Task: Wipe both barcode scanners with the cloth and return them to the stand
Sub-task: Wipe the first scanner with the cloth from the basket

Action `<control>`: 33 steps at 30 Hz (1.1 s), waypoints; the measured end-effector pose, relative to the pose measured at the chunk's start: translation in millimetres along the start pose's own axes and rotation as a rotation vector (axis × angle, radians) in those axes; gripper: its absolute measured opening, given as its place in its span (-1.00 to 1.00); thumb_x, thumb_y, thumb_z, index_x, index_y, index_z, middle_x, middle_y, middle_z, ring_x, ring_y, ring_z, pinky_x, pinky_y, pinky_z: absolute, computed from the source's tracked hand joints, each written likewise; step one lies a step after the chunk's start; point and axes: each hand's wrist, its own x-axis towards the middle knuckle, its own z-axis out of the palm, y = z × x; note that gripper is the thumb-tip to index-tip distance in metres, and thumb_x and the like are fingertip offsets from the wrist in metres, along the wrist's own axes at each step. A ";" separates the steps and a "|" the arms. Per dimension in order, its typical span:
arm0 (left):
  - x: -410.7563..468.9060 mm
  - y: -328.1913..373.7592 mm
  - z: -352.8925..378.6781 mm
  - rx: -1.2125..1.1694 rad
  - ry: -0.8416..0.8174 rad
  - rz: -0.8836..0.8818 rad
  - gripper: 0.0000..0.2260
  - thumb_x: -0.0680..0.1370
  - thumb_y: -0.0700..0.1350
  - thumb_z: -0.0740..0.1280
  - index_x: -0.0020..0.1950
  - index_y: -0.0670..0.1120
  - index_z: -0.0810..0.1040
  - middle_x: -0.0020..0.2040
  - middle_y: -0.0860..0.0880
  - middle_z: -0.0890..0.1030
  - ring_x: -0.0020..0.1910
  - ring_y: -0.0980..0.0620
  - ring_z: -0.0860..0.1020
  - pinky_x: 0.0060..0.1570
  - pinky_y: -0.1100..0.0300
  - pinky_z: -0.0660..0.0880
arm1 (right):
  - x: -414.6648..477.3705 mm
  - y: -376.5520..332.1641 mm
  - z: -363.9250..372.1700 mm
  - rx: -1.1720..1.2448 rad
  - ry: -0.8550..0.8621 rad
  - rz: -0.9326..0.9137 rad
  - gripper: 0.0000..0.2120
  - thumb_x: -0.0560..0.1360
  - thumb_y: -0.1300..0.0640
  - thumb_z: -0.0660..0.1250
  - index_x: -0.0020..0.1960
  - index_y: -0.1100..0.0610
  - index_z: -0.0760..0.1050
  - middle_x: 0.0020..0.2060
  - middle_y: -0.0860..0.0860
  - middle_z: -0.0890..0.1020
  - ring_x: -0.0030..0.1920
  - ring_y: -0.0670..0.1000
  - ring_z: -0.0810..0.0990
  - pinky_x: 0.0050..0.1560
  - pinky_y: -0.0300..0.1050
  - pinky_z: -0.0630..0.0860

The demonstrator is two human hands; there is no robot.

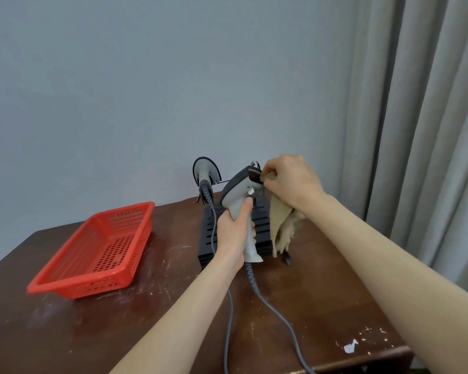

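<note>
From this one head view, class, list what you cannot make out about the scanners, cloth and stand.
1. Window of the held scanner: covered by the right hand and cloth, head view.
2. Middle of the stand: hidden behind the left hand and held scanner.
3. Ends of both cables: cut off at the bottom edge.
4. Small dark piece below the cloth: too small to identify.

A plain indoor room used as a small work corner. It has a bare grey-blue wall [119, 90], a long grey curtain [422, 117] on the right, and a worn dark wooden bench [92, 333], scratched and with a chip [350, 346] near its front edge. The gear is a red plastic basket [79, 287], a corded scanner [238, 190] and a second scanner [204, 171] at a black stand [262, 220]. I cannot tell whether it is a home or an office.
</note>
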 end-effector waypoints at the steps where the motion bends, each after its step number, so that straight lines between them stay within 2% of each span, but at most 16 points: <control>1: -0.2 -0.6 -0.6 -0.002 -0.001 -0.004 -0.72 0.53 0.10 0.34 -0.11 -0.12 0.49 -0.38 -0.05 0.47 -0.48 0.05 0.45 -0.48 0.23 0.43 | -0.1 2.5 -1.1 -0.012 0.006 0.022 -0.79 0.46 0.19 0.26 0.03 0.08 0.63 -0.19 0.02 0.56 -0.12 0.07 0.52 -0.19 -0.16 0.37; 3: 0.0 -1.9 -0.6 -0.006 -0.003 -0.004 -0.72 0.53 0.10 0.34 -0.13 -0.12 0.48 -0.40 -0.05 0.47 -0.48 0.05 0.44 -0.48 0.22 0.42 | -0.5 1.0 -1.7 0.057 0.030 -0.004 -0.82 0.46 0.17 0.29 -0.01 0.09 0.63 -0.27 -0.04 0.51 -0.15 0.04 0.50 -0.21 -0.16 0.36; 5: 0.4 -2.0 0.9 -0.004 -0.005 -0.001 -0.71 0.53 0.10 0.33 -0.13 -0.12 0.47 -0.39 -0.06 0.47 -0.49 0.04 0.45 -0.48 0.22 0.42 | -0.2 -4.0 0.2 0.103 0.039 -0.068 -0.84 0.46 0.17 0.30 -0.03 0.08 0.63 -0.26 -0.05 0.47 -0.13 0.04 0.50 -0.18 -0.14 0.36; 10: 1.6 -0.9 -0.5 0.020 0.014 0.008 -0.72 0.53 0.10 0.34 -0.10 -0.12 0.50 -0.35 -0.06 0.49 -0.46 0.05 0.46 -0.46 0.22 0.43 | -0.4 5.1 0.0 -0.101 -0.041 -0.061 -0.73 0.52 0.22 0.19 0.08 0.08 0.62 -0.01 0.07 0.55 -0.01 0.13 0.53 -0.16 -0.17 0.30; 16: 3.6 -6.2 -2.4 0.082 0.037 0.053 -0.69 0.51 0.10 0.35 -0.01 -0.16 0.52 -0.35 -0.05 0.50 -0.45 0.04 0.46 -0.42 0.19 0.44 | 5.0 7.2 -6.8 -0.253 -0.250 -0.056 -0.78 0.54 0.19 0.19 0.05 -0.02 0.55 -0.04 0.00 0.46 -0.03 0.13 0.53 -0.16 -0.10 0.34; 19: 2.6 -5.2 -1.5 0.098 0.059 0.067 -0.67 0.51 0.10 0.35 0.01 -0.17 0.53 -0.33 -0.05 0.51 -0.43 0.04 0.48 -0.40 0.18 0.45 | 3.6 10.6 -9.6 -0.240 -0.151 -0.023 -0.77 0.52 0.19 0.19 0.09 -0.01 0.55 -0.02 0.03 0.49 0.02 0.15 0.52 -0.13 -0.12 0.31; 21: 2.8 -3.1 -0.1 0.104 0.050 0.066 -0.68 0.51 0.11 0.35 -0.01 -0.15 0.52 -0.33 -0.05 0.52 -0.42 0.03 0.49 -0.39 0.18 0.46 | -0.4 7.7 -6.2 -0.089 -0.032 -0.036 -0.80 0.53 0.15 0.21 0.07 0.01 0.56 -0.10 0.01 0.47 -0.01 0.13 0.50 -0.14 -0.13 0.29; 23: 2.3 -1.5 0.7 0.096 0.048 0.059 -0.69 0.51 0.11 0.35 -0.03 -0.14 0.52 -0.32 -0.05 0.52 -0.41 0.03 0.50 -0.38 0.17 0.46 | -2.4 6.4 -0.9 -0.023 -0.043 -0.049 -0.82 0.53 0.12 0.22 0.05 0.01 0.56 -0.13 -0.02 0.46 -0.03 0.09 0.50 -0.15 -0.13 0.29; 25: 2.8 -2.2 0.0 0.098 0.045 0.048 -0.69 0.51 0.12 0.35 -0.03 -0.14 0.52 -0.32 -0.05 0.52 -0.40 0.03 0.49 -0.39 0.19 0.46 | -3.3 10.1 1.5 -0.109 -0.089 -0.016 -0.78 0.52 0.14 0.20 0.08 0.01 0.57 -0.05 0.03 0.53 0.02 0.12 0.53 -0.14 -0.14 0.30; 27: 0.7 -2.7 -0.4 0.081 0.038 0.027 -0.70 0.52 0.10 0.34 -0.03 -0.15 0.52 -0.34 -0.05 0.50 -0.44 0.05 0.46 -0.44 0.23 0.44 | -4.2 13.6 -0.8 -0.099 -0.035 0.035 -0.75 0.49 0.17 0.18 0.08 0.04 0.57 0.00 0.04 0.59 0.02 0.13 0.55 -0.16 -0.14 0.34; 29: 0.9 -1.7 -0.1 0.049 0.039 0.016 -0.70 0.53 0.10 0.34 -0.05 -0.15 0.51 -0.35 -0.06 0.48 -0.45 0.05 0.45 -0.48 0.24 0.43 | -4.8 8.1 -2.1 0.056 0.040 0.019 -0.80 0.47 0.15 0.22 0.01 0.04 0.58 -0.08 0.00 0.62 -0.03 0.09 0.56 -0.15 -0.10 0.43; 31: -0.1 -0.7 1.1 0.031 0.031 0.011 -0.70 0.53 0.09 0.33 -0.07 -0.16 0.50 -0.35 -0.07 0.48 -0.46 0.05 0.45 -0.49 0.25 0.42 | -4.3 1.6 0.3 0.136 -0.017 -0.016 -0.84 0.48 0.13 0.25 -0.02 0.02 0.59 -0.11 -0.04 0.60 -0.04 0.05 0.55 -0.11 -0.11 0.44; 33: -0.7 0.1 1.3 0.023 0.027 0.003 -0.70 0.53 0.10 0.34 -0.07 -0.15 0.50 -0.36 -0.06 0.49 -0.46 0.05 0.46 -0.48 0.24 0.43 | -3.1 3.1 4.8 0.063 -0.064 0.023 -0.81 0.50 0.13 0.24 0.02 0.01 0.60 -0.04 0.00 0.61 0.02 0.08 0.55 -0.11 -0.14 0.39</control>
